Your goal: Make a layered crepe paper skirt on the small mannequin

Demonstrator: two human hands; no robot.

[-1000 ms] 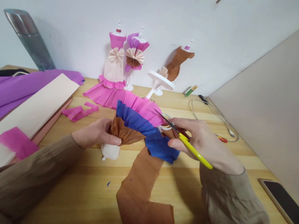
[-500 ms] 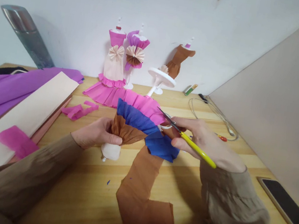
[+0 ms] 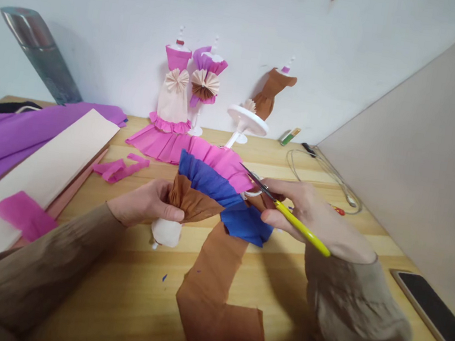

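Barely anything has shifted since half a second earlier: the small dress form point(image 3: 165, 233) has tipped slightly, its white end a touch nearer and further left, and the round white base point(image 3: 257, 123), seemingly its own, a touch right. It is held slanting over the middle of the table point(image 3: 117, 302), base on the far side. The left hand point(image 3: 143, 201) grips the form's brown wrap point(image 3: 195, 204), thumb on the near side. The right hand point(image 3: 319, 211) is closed around scissors point(image 3: 302, 228), blades pointing far and left by the pink ruffle point(image 3: 220, 163); whether they are parted is hard to tell.

Judging by how they lie, the brown wrap and gathered blue ruffle point(image 3: 208, 182) are already on the form, while a blue flap point(image 3: 247, 225) to the right looks unfinished. Whether the pink ruffle is joined to them, I cannot tell. Blue scraps point(image 3: 164, 278) suggest some cutting is done. An angled brown piece point(image 3: 243, 332) lies near, apparently unused. At the far side, a pink-and-cream dress point(image 3: 173, 100) looks complete.
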